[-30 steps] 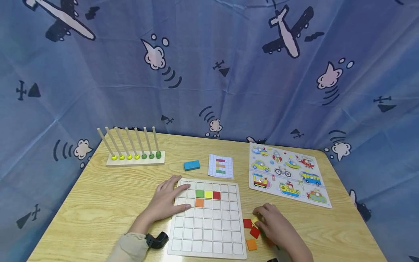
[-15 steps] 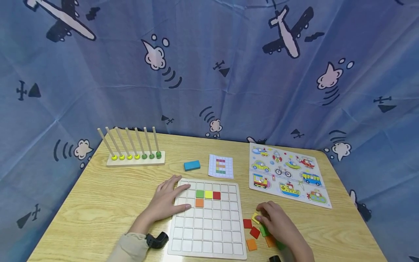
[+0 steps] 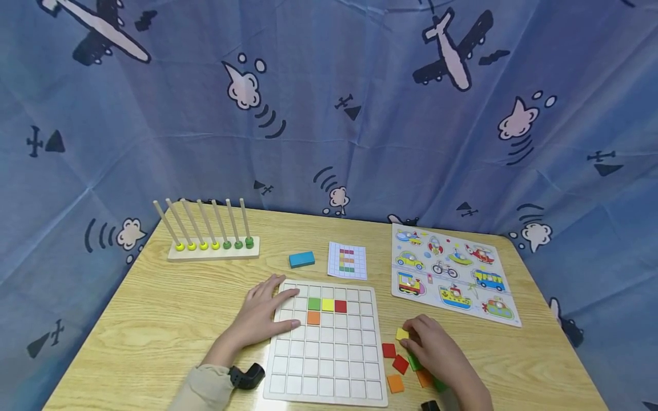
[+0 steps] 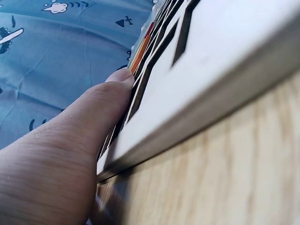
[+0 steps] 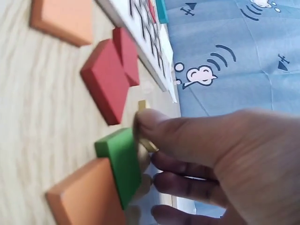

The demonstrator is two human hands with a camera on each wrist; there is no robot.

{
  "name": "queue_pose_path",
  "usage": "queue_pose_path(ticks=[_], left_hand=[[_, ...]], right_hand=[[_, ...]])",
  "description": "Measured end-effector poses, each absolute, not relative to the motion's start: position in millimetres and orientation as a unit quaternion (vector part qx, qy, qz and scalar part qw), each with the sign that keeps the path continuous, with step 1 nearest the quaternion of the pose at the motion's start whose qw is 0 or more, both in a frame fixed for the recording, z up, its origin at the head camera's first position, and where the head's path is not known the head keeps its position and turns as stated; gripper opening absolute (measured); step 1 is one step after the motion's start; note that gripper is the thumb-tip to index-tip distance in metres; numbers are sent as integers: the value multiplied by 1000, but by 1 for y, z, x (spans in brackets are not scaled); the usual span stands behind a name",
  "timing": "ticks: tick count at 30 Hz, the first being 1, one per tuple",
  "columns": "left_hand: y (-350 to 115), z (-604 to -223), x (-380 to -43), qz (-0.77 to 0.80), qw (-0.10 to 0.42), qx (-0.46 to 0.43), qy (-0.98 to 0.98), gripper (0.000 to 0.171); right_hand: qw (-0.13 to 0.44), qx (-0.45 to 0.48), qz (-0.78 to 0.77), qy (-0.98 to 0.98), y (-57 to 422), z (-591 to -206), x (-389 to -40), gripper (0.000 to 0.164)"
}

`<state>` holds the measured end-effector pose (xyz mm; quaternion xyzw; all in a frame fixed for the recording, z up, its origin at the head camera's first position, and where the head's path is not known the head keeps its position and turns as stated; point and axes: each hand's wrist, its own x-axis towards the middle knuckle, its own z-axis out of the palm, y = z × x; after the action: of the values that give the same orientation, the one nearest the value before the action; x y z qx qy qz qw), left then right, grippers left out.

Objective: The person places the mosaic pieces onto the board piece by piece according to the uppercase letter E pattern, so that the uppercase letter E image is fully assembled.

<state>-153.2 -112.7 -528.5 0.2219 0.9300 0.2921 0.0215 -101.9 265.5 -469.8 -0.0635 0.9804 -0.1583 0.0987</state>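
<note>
My left hand (image 3: 259,317) rests over the left edge of a white grid board (image 3: 329,348), fingers spread, thumb lying on its top face. Set in the board's cells are a green tile (image 3: 314,303), a yellow tile (image 3: 328,305), a red tile (image 3: 340,306) and, below the green one, an orange tile (image 3: 313,318). To the right of the board, my right hand (image 3: 434,348) pinches another yellow tile (image 3: 402,334) between thumb and fingers. In the right wrist view the thumb partly covers that yellow tile (image 5: 142,105).
Around the right hand lie loose red tiles (image 3: 400,364), orange tiles (image 3: 395,383) and a green tile (image 5: 123,166). Behind the board are a blue block (image 3: 301,260) and a pattern card (image 3: 346,261). A peg stand (image 3: 213,253) is back left, a vehicle puzzle (image 3: 452,274) back right.
The right hand has shifted slightly away from the body, bringing the yellow tile up from among the loose tiles and uncovering green and orange ones. The left hand stays put.
</note>
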Motion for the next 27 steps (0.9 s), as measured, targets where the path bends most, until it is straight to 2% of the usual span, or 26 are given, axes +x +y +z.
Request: queue_pose_path(ticks=[11,19,27], left_hand=[[-113,-528,-154,291,19,223,930,70],[-112,-527,-153,292,21,222,930,70],[-113,-528,-153,292,19,224,930,71]], right_hand=[[24,-135,-85,987,263,-477,-104,24],[17,-133,-93,987,252,-476,-110,25],[15,-200,-133,971,206,-465,-111,27]])
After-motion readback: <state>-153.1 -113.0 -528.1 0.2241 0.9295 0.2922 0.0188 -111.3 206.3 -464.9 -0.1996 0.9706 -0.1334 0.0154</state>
